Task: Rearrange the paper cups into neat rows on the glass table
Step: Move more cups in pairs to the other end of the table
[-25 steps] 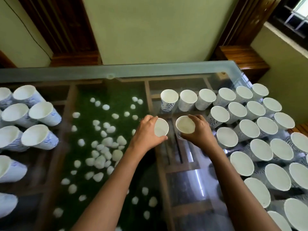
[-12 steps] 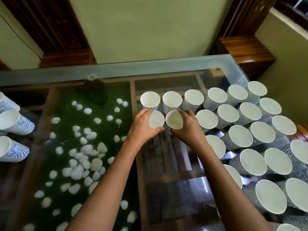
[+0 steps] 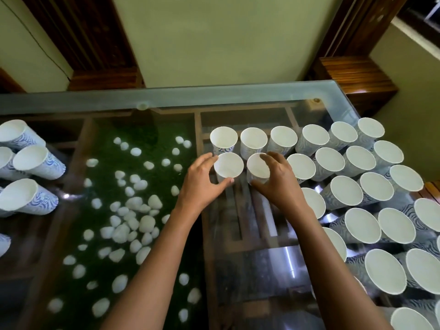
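Note:
Two white paper cups stand side by side in the second row on the glass table [image 3: 214, 98]. My left hand [image 3: 202, 184] curls around the left cup [image 3: 228, 164], thumb at its near side. The right cup [image 3: 258, 166] is gripped by my right hand [image 3: 277, 182], fingers over its rim. Directly behind them runs the back row of cups [image 3: 253, 140]. To the right, several more cups [image 3: 352, 194] stand in slanting rows.
A loose group of blue-patterned cups [image 3: 31, 160] sits at the table's left edge. Under the glass lie white pebbles [image 3: 133, 217] on green turf and a wooden frame [image 3: 197, 129]. A wooden ledge [image 3: 357, 72] and wall rise beyond the far edge.
Both hands carried their cups away from me and set them down just in front of the back row. The view shifted, bringing the left cups back in.

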`<action>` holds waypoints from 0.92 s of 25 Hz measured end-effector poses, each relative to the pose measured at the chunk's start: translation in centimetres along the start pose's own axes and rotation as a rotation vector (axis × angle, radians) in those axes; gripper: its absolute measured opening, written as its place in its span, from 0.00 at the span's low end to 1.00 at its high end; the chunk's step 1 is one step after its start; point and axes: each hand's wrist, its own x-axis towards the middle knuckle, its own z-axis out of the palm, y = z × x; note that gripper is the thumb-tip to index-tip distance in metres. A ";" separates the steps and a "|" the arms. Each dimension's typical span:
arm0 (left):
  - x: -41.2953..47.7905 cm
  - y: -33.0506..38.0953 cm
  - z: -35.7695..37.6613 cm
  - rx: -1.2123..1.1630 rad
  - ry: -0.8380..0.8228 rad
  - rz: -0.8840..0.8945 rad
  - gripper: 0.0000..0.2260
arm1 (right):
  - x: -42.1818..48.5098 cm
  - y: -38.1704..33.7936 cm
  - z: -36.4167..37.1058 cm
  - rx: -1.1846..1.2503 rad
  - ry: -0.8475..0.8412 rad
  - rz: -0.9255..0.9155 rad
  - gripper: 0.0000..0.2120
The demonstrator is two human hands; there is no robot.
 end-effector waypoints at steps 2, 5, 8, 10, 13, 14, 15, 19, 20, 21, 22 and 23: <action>-2.3 -1.0 -1.7 0.011 0.016 -0.016 0.25 | -1.1 -2.1 0.2 0.024 -0.034 -0.051 0.27; -6.9 -3.9 -5.3 0.005 0.032 -0.067 0.20 | -3.6 -6.9 2.3 0.035 -0.158 -0.157 0.26; -12.5 -8.0 -10.0 0.026 0.057 -0.124 0.18 | -6.3 -12.6 6.0 0.059 -0.294 -0.254 0.25; -16.1 -11.0 -13.6 0.031 0.077 -0.185 0.18 | -8.0 -16.5 8.5 0.095 -0.355 -0.310 0.24; -21.7 -15.7 -19.6 0.064 0.143 -0.271 0.17 | -10.8 -23.2 12.2 0.143 -0.433 -0.380 0.23; -23.3 -17.1 -21.3 0.077 0.173 -0.289 0.16 | -11.7 -25.4 13.3 0.151 -0.461 -0.405 0.23; -24.9 -18.3 -22.8 0.093 0.200 -0.306 0.16 | -12.5 -27.6 14.4 0.153 -0.482 -0.432 0.23; -29.0 -22.2 -26.6 0.153 0.262 -0.357 0.18 | -14.5 -34.9 18.3 0.174 -0.543 -0.513 0.22; -29.8 -23.3 -27.3 0.168 0.277 -0.361 0.19 | -14.9 -36.5 19.3 0.175 -0.550 -0.523 0.22; -30.4 -24.4 -28.0 0.176 0.292 -0.370 0.20 | -15.4 -37.8 20.3 0.172 -0.549 -0.532 0.22; -31.0 -25.5 -28.6 0.176 0.300 -0.391 0.22 | -15.8 -39.0 21.2 0.173 -0.540 -0.542 0.22; -31.5 -26.5 -29.2 0.172 0.296 -0.417 0.25 | -16.0 -40.0 22.1 0.177 -0.531 -0.544 0.23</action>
